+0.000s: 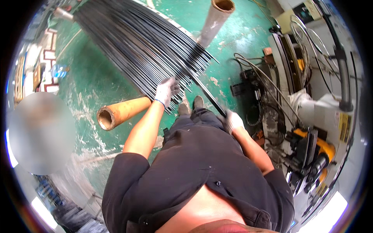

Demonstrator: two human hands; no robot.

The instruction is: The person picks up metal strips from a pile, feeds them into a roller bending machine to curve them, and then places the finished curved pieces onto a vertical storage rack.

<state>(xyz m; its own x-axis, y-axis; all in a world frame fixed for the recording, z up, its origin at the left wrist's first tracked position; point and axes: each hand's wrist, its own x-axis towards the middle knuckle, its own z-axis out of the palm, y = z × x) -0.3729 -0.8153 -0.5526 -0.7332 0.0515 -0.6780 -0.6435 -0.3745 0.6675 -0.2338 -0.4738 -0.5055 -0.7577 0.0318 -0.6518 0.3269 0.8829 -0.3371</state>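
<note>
A wide bundle of long, thin black rods [128,35] stretches from the far left to just in front of my feet, its near ends uneven. My left hand [168,91], in a pale work glove, lies over the near ends of these rods with its fingers stretched out. On the right, beside my hip, my gloved right hand [234,122] is closed round the near end of a few black rods [208,94]. Those slant across the right edge of the bundle, their far part lying over it. The right fingers are slightly blurred.
Thick cardboard tubes lie under the bundle: an orange-brown tube [124,112] at left and a pale tube [216,21] at far right. Cables [268,83] and dark machinery [248,93] line the right side, with a yellow-black power tool [320,153] nearer. The floor [87,79] is worn green.
</note>
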